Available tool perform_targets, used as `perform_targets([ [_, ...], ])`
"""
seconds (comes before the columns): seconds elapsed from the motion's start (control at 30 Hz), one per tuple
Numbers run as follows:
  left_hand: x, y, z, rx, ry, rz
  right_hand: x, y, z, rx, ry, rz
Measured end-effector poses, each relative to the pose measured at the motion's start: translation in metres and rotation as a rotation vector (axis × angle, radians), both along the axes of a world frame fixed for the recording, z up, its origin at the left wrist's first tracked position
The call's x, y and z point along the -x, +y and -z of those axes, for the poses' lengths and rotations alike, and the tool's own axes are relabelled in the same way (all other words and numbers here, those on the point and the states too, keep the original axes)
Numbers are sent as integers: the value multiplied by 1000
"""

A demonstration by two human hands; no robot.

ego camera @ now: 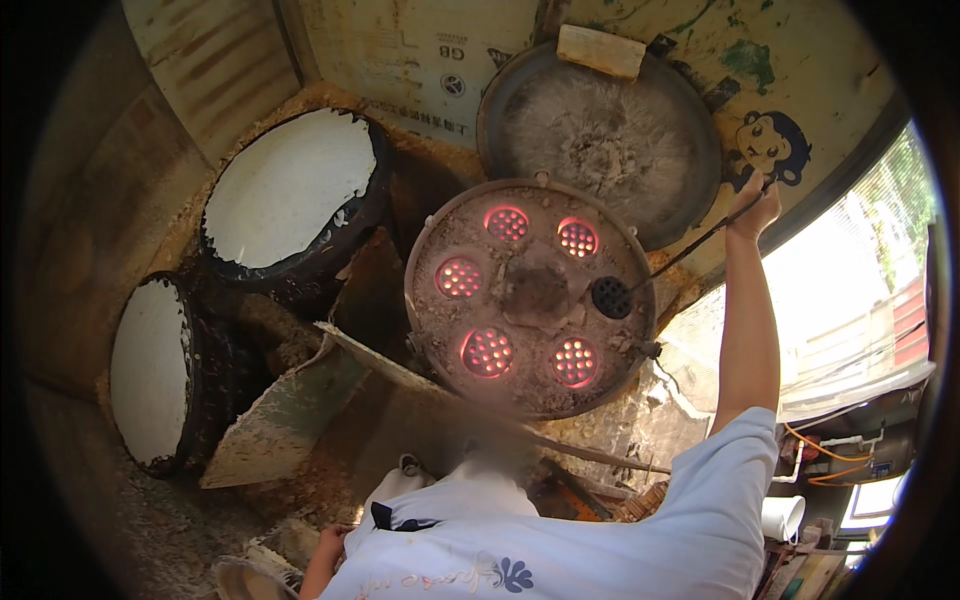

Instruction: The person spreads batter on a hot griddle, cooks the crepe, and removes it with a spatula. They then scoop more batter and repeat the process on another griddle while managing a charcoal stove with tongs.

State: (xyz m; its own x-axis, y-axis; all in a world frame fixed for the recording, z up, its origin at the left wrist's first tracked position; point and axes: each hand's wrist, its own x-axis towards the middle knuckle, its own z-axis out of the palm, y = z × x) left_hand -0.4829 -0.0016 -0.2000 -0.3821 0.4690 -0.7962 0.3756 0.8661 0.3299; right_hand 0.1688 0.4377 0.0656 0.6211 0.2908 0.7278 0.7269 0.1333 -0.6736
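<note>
My right hand, with the arm stretched out to the right, is shut on a thin dark metal rod, possibly fire tongs. The rod slants down to a black honeycomb coal briquette, and its tip appears to touch that briquette's edge. This briquette sits in one hole of a round coal stove with an ash-covered top. Around it, several other honeycomb briquettes glow red in their holes. A flat, dusty piece lies at the stove's middle. Low at my left side, my left hand is partly hidden; its grip is unclear.
Behind the stove, a large round metal lid leans on the wall, a wooden block at its upper edge. Two dark drums with white tops stand left. A bent, worn sheet rises between them and my legs. A white bucket is at right.
</note>
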Motion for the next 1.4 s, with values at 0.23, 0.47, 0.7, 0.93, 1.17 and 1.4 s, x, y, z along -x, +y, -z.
perform_targets([
  [0.23,-3,2,3,-8,-24,1,27,-11,-28,-168,200,-302],
  [0.47,-5,13,-7,53,44,82,28,-44,-96,-255,166,-295],
  [0.7,-1,17,8,-15,29,168,32,-38,-84,-311,270,-365],
  [0.93,-3,23,0,21,-27,80,38,-36,-83,-255,284,-372],
  [1.17,-21,19,-16,31,-45,48,17,6,-44,-327,481,-582],
  [1.4,-18,9,-4,24,-36,24,27,12,55,2,658,-610],
])
